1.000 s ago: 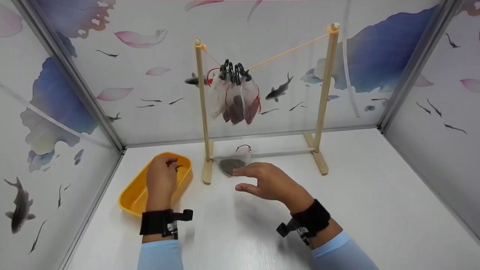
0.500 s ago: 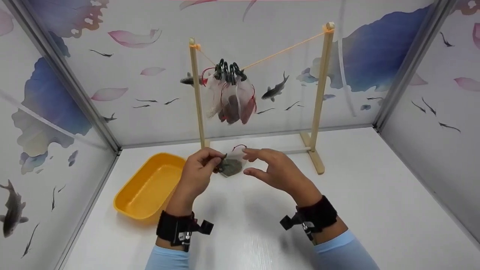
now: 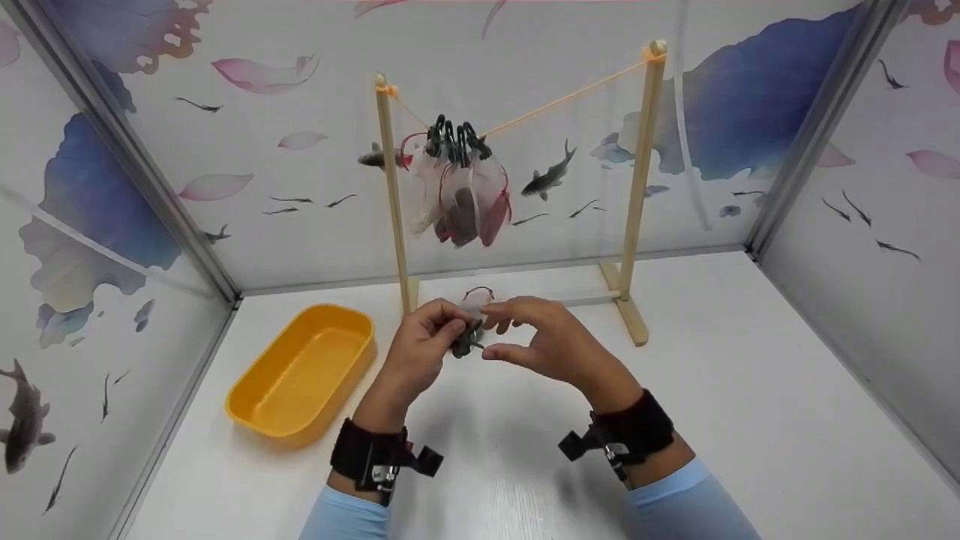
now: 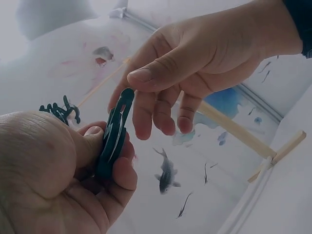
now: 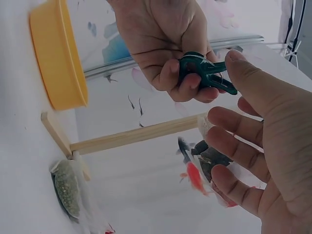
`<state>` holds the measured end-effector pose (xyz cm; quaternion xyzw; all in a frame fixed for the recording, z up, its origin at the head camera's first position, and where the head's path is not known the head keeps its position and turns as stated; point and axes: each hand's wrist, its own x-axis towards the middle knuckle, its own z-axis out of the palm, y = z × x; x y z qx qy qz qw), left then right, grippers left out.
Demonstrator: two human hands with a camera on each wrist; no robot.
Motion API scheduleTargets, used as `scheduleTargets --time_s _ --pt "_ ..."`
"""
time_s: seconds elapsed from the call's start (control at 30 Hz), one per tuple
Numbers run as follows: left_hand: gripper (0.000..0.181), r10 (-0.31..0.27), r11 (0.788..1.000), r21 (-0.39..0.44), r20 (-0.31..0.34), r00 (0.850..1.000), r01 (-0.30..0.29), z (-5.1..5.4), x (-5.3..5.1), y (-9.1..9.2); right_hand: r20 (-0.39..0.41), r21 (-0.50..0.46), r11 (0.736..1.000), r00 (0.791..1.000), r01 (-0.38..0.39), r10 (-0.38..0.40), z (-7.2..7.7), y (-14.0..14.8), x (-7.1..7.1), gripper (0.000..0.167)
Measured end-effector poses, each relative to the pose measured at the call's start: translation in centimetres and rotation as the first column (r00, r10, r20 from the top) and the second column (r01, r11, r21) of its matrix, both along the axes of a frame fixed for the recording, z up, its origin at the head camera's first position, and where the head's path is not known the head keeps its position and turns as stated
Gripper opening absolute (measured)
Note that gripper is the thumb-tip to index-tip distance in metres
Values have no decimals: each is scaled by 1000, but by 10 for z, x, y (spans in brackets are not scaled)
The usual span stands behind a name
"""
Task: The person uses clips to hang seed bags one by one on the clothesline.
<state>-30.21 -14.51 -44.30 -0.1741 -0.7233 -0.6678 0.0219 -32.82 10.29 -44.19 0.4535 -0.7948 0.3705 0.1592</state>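
My left hand (image 3: 420,346) pinches a dark green plastic clothespin (image 5: 201,73) between thumb and fingers, its handles pointing toward my right hand (image 3: 559,346). The right thumb lies against a handle end in the right wrist view; the other fingers are loosely bent and spread, not closed round it. Behind both hands a drawstring mesh pouch (image 5: 67,189) with greenish grains lies on the table, mostly hidden in the head view. Above, several filled pouches (image 3: 461,206) hang bunched from an orange string (image 3: 566,100) by dark clips (image 3: 455,142).
A yellow plastic tray (image 3: 244,405) stands on the white table at the left. The wooden stand's left post (image 3: 391,195) and right post (image 3: 643,172) carry the sagging string. Patterned panels (image 3: 315,240) enclose the back and sides.
My left hand has come from over the yellow tray to the right, bringing the clothespin to my right hand. The right hand has shifted slightly, its thumb now at the clothespin.
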Motion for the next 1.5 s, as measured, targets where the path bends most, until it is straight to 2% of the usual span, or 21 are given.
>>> scheduleTargets --time_s 0.27,0.43,0.57,0.67,0.77,0.87,0.93,1.0,1.07,1.17,1.2,1.3,1.4,1.47,1.5 --pt "12 -23 1000 6 -17 1000 23 -3 -2 7 -2 -19 1000 1000 -19 19 -1 0 0 53" --pt "13 -1 1000 25 0 1000 1 -5 -3 12 -14 -25 1000 1000 -3 3 1 0 0 42" --pt "15 86 996 -3 42 995 -86 -8 -8 13 3 -52 998 1000 28 -28 3 4 -2 34" --pt "16 186 982 -57 76 980 -182 -13 -13 14 19 -96 993 997 73 -71 5 9 -5 32" --pt "16 277 952 -163 92 956 -260 -24 -21 16 32 -138 982 991 130 -127 3 15 -10 26" --pt "14 337 902 -311 75 939 -299 -38 -31 23 50 -165 968 982 188 -182 1 21 -14 21" --pt "11 354 858 -409 32 935 -311 -48 -38 30 67 -174 961 976 217 -208 0 24 -16 18" --pt "14 357 794 -512 -45 933 -329 -59 -48 38 82 -182 955 971 235 -224 -1 26 -18 16" --pt "21 347 704 -615 -138 928 -355 -68 -60 46 91 -190 952 969 242 -228 -1 27 -20 14" --pt "39 324 528 -749 -258 910 -401 -79 -77 57 99 -201 949 969 243 -227 -1 28 -21 11" --pt "44 320 470 -782 -281 905 -410 -83 -82 60 101 -201 948 968 245 -229 -1 28 -21 11" --pt "59 327 318 -856 -304 895 -407 -90 -94 65 106 -202 947 967 249 -232 -1 28 -22 11" --pt "62 337 196 -904 -301 892 -379 -95 -100 68 108 -202 946 966 253 -235 -1 27 -22 11" --pt "56 335 140 -922 -299 893 -361 -97 -102 69 111 -203 946 966 253 -234 -1 27 -21 12" --pt "50 335 124 -926 -300 893 -357 -98 -102 69 115 -202 946 965 253 -234 -1 28 -21 12"
